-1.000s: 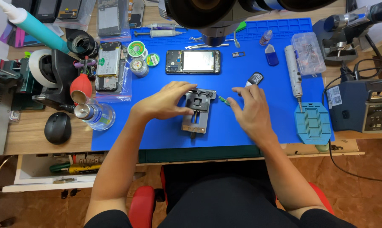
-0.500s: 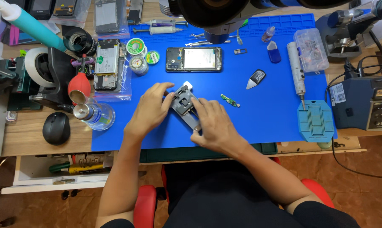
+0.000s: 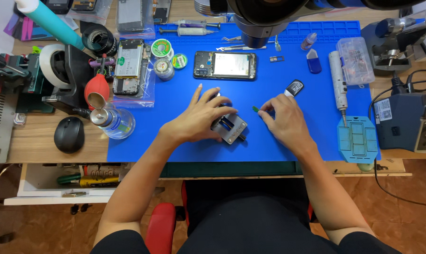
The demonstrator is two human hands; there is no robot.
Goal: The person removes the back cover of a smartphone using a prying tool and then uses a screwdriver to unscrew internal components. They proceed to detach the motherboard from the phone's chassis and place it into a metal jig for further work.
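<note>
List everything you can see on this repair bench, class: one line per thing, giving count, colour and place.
mat: 1, blue, covering the desk centre
jig: 1, grey metal, mat centre, under the left hand
chip: 1, small, green, at the right fingertips
phone: 1, black, opened, top of mat
driver: 1, white, right of mat
tray: 1, light blue, mat's right corner
mouse: 1, black, left on desk
bottle: 1, clear, left mat edge
blower: 1, red, above bottle
left hand: on the jig
right hand: pinching the chip
</note>
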